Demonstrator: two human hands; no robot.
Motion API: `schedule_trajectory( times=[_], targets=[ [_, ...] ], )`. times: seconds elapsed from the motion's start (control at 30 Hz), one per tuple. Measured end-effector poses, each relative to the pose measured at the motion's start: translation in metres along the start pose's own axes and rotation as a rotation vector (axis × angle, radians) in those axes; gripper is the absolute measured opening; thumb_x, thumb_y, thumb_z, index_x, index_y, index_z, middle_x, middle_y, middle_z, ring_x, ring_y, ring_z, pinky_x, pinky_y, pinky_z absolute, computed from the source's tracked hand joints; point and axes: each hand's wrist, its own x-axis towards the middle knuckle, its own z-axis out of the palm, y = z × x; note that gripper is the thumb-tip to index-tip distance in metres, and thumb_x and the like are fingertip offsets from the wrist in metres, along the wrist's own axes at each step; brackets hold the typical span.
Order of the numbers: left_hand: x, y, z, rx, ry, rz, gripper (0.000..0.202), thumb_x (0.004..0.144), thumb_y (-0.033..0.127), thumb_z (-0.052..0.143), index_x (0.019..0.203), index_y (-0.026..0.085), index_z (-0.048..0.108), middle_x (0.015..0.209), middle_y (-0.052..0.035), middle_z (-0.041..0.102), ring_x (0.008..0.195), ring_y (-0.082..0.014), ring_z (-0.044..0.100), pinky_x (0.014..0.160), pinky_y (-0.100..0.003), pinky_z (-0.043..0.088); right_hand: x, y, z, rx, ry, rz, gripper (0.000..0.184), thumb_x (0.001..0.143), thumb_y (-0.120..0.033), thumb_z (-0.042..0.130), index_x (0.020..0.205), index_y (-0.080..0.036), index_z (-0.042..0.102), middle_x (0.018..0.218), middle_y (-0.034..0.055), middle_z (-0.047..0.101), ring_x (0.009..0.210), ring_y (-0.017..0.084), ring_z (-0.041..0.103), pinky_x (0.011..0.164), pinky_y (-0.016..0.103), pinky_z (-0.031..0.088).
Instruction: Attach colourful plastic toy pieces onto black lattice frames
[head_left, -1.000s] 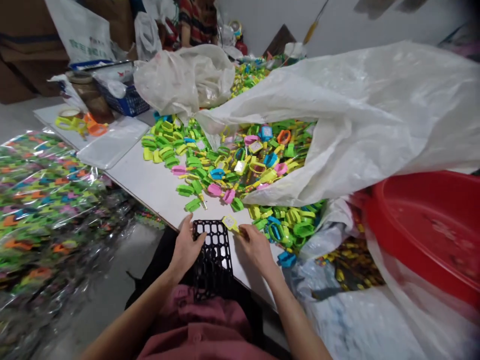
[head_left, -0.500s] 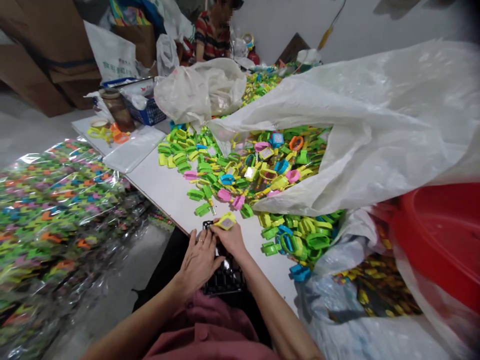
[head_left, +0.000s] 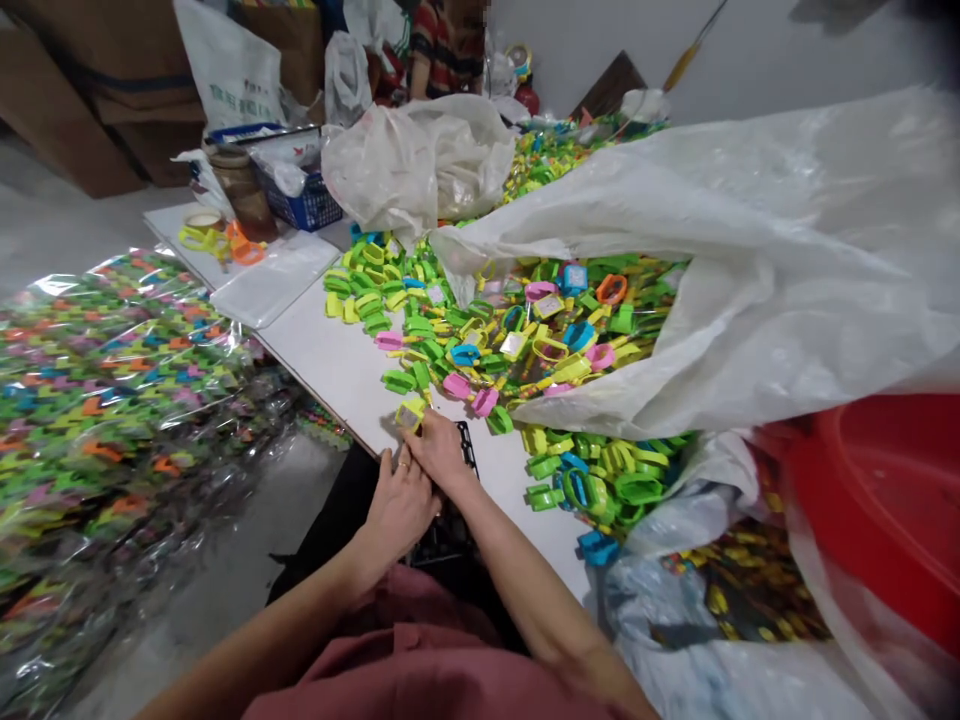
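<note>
My right hand [head_left: 439, 448] pinches a yellow toy watch [head_left: 409, 413] with a pale square face at its fingertips, above the table's near edge. Beneath and beside it, my left hand [head_left: 401, 500], with a ring on one finger, lies with its fingers stretched out and touching the right hand. Under both hands a black plastic tray with hollows [head_left: 466, 445] rests at my lap and the table edge. Much of the tray is hidden by the hands. Just beyond lies a heap of toy watches [head_left: 442, 350], mostly green and yellow, some pink and blue.
A big white plastic sack [head_left: 720, 250] spills more watches. To the right stands a red basin [head_left: 885, 500]. At the left are orange scissors [head_left: 244, 243], a jar [head_left: 244, 190], a blue basket [head_left: 307, 205] and wrapped colourful pieces [head_left: 112, 400]. A person [head_left: 442, 50] sits behind.
My right hand has moved left with the yellow watch, crossing over the left fingers. The green watch near the tray's far end is out of sight. The view has shifted slightly.
</note>
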Motion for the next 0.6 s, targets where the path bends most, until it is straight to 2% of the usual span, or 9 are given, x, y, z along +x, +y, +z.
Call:
schedule_trajectory(
  times=[0.13, 0.3, 0.37, 0.47, 0.53, 0.6],
  targets=[
    [-0.004, -0.006, -0.003, 0.011, 0.057, -0.014, 0.055, 0.094, 0.043, 0.051, 0.136, 0.008, 0.055, 0.140, -0.0192, 0.055, 0.132, -0.0345, 0.047, 0.109, -0.055, 0.036, 0.014, 0.011, -0.021, 0.099, -0.145, -0.016, 0.020, 0.082, -0.020, 0.064, 0.101, -0.019, 0.070, 0.086, 0.0022, 0.072, 0.078, 0.018, 0.066, 0.072, 0.025, 0.049],
    [-0.010, -0.005, -0.007, 0.039, 0.069, 0.005, 0.056, 0.095, 0.044, 0.050, 0.137, 0.008, 0.054, 0.139, -0.0185, 0.056, 0.129, -0.0341, 0.050, 0.106, -0.053, 0.039, 0.038, 0.002, -0.034, -0.172, -0.003, 0.114, 0.029, 0.086, -0.018, 0.055, 0.113, -0.017, 0.065, 0.099, 0.0093, 0.071, 0.093, 0.023, 0.066, 0.084, 0.033, 0.049],
    [-0.011, -0.005, -0.009, 0.026, 0.062, 0.009, 0.053, 0.095, 0.042, 0.049, 0.136, 0.009, 0.054, 0.138, -0.0167, 0.058, 0.128, -0.0326, 0.050, 0.106, -0.052, 0.039, 0.045, -0.004, -0.034, -0.162, 0.019, 0.153, 0.032, 0.084, -0.019, 0.057, 0.115, -0.016, 0.064, 0.100, 0.0106, 0.071, 0.094, 0.023, 0.065, 0.085, 0.034, 0.049],
    [-0.011, -0.008, -0.009, -0.009, 0.071, 0.011, 0.050, 0.095, 0.041, 0.049, 0.136, 0.013, 0.054, 0.137, -0.0138, 0.059, 0.129, -0.0302, 0.050, 0.106, -0.049, 0.039, 0.036, 0.001, -0.034, 0.090, 0.091, 0.133, 0.034, 0.080, -0.028, 0.063, 0.112, -0.016, 0.066, 0.093, 0.0072, 0.071, 0.087, 0.021, 0.065, 0.082, 0.032, 0.050],
    [-0.012, -0.010, -0.008, -0.020, 0.078, 0.012, 0.050, 0.095, 0.041, 0.049, 0.136, 0.013, 0.054, 0.138, -0.0142, 0.058, 0.129, -0.0304, 0.050, 0.105, -0.049, 0.039, 0.018, 0.011, -0.033, 0.318, 0.129, 0.089, 0.035, 0.076, -0.036, 0.067, 0.104, -0.017, 0.068, 0.083, 0.0036, 0.070, 0.078, 0.019, 0.063, 0.075, 0.030, 0.051],
    [-0.013, -0.010, -0.006, -0.024, 0.083, 0.012, 0.050, 0.095, 0.041, 0.048, 0.136, 0.012, 0.054, 0.138, -0.0157, 0.057, 0.129, -0.0311, 0.049, 0.105, -0.049, 0.039, -0.002, 0.020, -0.028, 0.489, 0.104, 0.084, 0.033, 0.072, -0.041, 0.070, 0.094, -0.017, 0.069, 0.073, 0.0015, 0.068, 0.069, 0.018, 0.061, 0.066, 0.028, 0.051]
  ],
)
